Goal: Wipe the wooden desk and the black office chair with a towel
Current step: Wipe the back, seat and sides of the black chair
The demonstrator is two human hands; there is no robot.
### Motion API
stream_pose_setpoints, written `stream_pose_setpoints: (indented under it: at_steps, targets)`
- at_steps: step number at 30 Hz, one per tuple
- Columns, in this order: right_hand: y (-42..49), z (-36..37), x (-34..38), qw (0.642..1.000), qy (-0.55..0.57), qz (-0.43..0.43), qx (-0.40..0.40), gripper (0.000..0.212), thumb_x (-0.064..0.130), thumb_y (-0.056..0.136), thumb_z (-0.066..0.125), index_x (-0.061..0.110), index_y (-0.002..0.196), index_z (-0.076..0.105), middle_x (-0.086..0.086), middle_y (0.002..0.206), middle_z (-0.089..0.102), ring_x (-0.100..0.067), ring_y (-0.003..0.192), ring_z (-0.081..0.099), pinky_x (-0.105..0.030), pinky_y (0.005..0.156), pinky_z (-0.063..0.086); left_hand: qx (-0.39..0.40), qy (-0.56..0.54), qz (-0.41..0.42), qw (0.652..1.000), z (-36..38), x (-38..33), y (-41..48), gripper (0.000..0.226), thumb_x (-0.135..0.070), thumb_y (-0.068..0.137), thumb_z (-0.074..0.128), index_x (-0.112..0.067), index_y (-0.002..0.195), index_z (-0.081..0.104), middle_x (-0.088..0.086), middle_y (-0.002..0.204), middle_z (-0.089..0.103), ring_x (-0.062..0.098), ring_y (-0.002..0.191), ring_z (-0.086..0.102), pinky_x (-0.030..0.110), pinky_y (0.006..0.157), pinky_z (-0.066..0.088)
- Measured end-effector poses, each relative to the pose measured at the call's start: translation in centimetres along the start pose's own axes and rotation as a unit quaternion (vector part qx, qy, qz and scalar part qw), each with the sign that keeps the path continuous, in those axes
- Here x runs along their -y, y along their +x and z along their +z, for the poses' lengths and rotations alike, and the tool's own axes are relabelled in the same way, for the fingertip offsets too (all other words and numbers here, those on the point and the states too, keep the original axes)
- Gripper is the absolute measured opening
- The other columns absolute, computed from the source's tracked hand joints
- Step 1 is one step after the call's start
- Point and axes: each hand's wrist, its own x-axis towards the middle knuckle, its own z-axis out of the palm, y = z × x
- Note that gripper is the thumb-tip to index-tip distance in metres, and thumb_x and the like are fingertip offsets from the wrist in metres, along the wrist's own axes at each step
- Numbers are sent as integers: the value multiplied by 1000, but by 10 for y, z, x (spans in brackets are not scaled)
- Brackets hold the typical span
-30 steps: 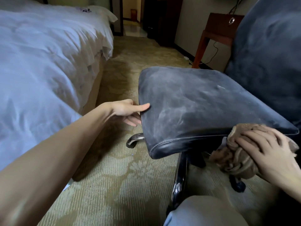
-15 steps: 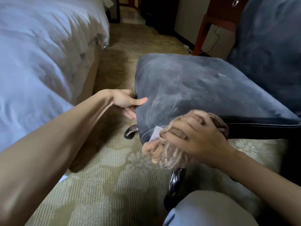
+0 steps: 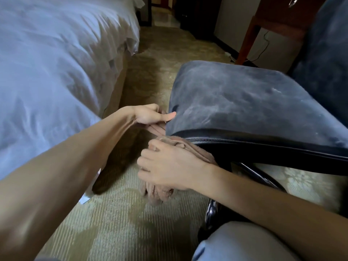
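Clutches the brown towel [image 3: 160, 194] bunched in curled fingers of the right hand [image 3: 169, 166] against the near-left seat corner of the black office chair [image 3: 244, 106], under its rim, pinches that corner with the left hand [image 3: 150, 115], thumb on top, open carpet [image 3: 116, 213] between bed [image 3: 47, 72] and chair, wooden desk [image 3: 278, 17] behind.

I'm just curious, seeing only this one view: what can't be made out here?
Head view only.
Wooden desk: top cut off by the upper edge.
Chair base: mostly hidden by the chair seat and right arm.
Towel: largely covered by the right hand.
Left hand: fingertips hidden under the seat.
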Motion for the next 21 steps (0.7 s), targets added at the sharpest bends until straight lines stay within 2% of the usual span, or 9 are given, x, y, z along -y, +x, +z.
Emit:
stream_pose_setpoints:
  at_steps: [2,4,6,8,10,13,16,18,21]
  targets:
    - [-8,-1,3,999,-2,-5,-50,37,0,101,31,21,108,60,-1,100,57,-25,94,54,-44,90,42,-11,8,9,1000,3,0,2,62,-50,99,54,4,127,67,19,111,77,27,109,74,43,104,55]
    - [-20,-5,7,994,-4,1,-105,35,0,103,35,22,105,63,1,95,59,-23,88,53,-41,87,42,-17,21,12,1000,2,1,5,65,-55,96,55,1,126,68,15,108,78,23,106,75,40,102,57]
    - [-34,-9,8,987,1,20,-159,31,0,103,41,20,104,64,-2,94,60,-25,87,52,-43,88,42,-11,17,11,1000,-1,1,5,72,-61,86,59,0,124,70,14,112,77,20,108,74,41,105,55]
    - [-45,-13,2,983,15,45,-177,27,0,103,42,17,104,63,-5,96,58,-28,90,52,-47,90,42,3,-11,9,1000,-2,0,3,78,-62,76,64,3,120,70,14,119,73,23,106,66,42,113,48]
    - [-55,-11,-8,986,6,61,-156,27,0,101,41,17,104,63,-6,96,56,-29,90,52,-49,90,43,8,-29,4,1000,-3,-2,2,74,-59,79,66,2,121,70,13,118,71,21,104,65,40,113,47]
    - [-61,11,-9,992,-66,38,-104,30,5,100,41,21,105,66,-1,101,61,-24,95,57,-47,96,48,5,-7,-6,1000,-7,-2,10,50,-52,95,61,-8,116,73,8,110,79,12,102,75,30,99,57]
    - [-48,27,-3,991,-75,45,-101,27,7,101,46,22,103,69,2,102,64,-20,97,57,-44,102,46,-14,-8,3,1000,-10,-2,10,58,-53,90,64,-4,120,72,11,109,79,11,93,77,23,83,62]
    - [-41,34,-4,994,-58,19,-96,25,7,99,49,22,103,68,1,102,63,-22,98,56,-46,103,42,-19,-26,12,999,-8,2,7,74,-56,78,66,0,126,69,18,117,75,15,97,76,28,88,62]
    - [-36,32,-11,994,-69,-64,-63,19,10,96,56,21,106,66,-1,105,63,-25,101,56,-49,101,38,-38,-27,19,999,-8,0,2,90,-60,73,66,7,132,63,34,134,61,31,112,66,47,108,53]
